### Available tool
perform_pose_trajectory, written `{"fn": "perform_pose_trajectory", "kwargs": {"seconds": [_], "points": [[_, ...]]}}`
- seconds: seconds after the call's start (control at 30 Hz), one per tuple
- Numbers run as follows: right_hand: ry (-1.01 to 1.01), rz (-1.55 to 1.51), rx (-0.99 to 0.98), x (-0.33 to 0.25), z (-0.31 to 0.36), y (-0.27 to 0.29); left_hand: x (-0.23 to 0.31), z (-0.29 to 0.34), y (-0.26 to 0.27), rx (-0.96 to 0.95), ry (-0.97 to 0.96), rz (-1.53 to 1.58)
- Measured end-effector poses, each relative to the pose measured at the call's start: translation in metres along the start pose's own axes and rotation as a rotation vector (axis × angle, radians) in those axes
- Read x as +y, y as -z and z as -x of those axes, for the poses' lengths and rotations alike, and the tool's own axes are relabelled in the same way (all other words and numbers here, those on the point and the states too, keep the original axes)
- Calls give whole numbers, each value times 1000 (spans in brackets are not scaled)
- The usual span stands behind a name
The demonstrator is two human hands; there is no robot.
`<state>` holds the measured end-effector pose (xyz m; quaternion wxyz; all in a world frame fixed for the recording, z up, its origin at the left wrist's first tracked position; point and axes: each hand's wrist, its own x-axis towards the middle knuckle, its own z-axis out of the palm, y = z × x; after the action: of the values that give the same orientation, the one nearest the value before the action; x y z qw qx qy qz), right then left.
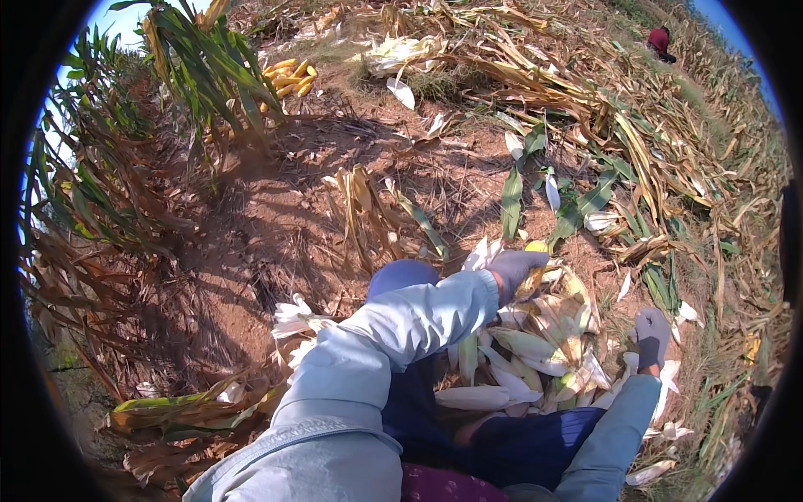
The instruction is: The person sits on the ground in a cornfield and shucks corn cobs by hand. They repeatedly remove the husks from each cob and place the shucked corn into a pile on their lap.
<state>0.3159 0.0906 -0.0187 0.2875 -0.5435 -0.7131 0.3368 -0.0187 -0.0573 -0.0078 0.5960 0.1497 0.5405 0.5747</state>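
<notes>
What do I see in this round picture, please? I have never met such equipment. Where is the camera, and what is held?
There is no machine here, only a person at work. The single picture comes from a wide fisheye camera worn on the head and looking down, so straight edges bend and the corners are black. The gloved left hand grips a yellow ear of corn. The gloved right hand is farther right; I cannot tell whether it holds anything. Between them lie pale husks. Farther ahead, on the reddish soil, is a heap of yellow ears. Corn plants stand at left; another person in red is far off, upper right.
</notes>
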Motion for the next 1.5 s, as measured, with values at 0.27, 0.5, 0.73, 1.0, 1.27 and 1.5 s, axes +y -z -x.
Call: {"fn": "perform_pose_trajectory", "kwargs": {"seconds": [0.27,0.5,0.73,1.0,1.27,1.5], "points": [[152,254,-169,18,8,-8,266,83,219,405,-939,638],[99,674,-398,-17,13,-57,171,65,159,182,-515,445],[118,571,-588,-7,18,-127,87,18,52,13,-305,332],[131,596,-925,33,55,-248,75,0,52,42,-381,192],[97,959,-1494,54,171,-304,89,3,65,4,-302,293],[263,934,-1217,64,200,-290,92,-2,56,-57,-311,238]]}}
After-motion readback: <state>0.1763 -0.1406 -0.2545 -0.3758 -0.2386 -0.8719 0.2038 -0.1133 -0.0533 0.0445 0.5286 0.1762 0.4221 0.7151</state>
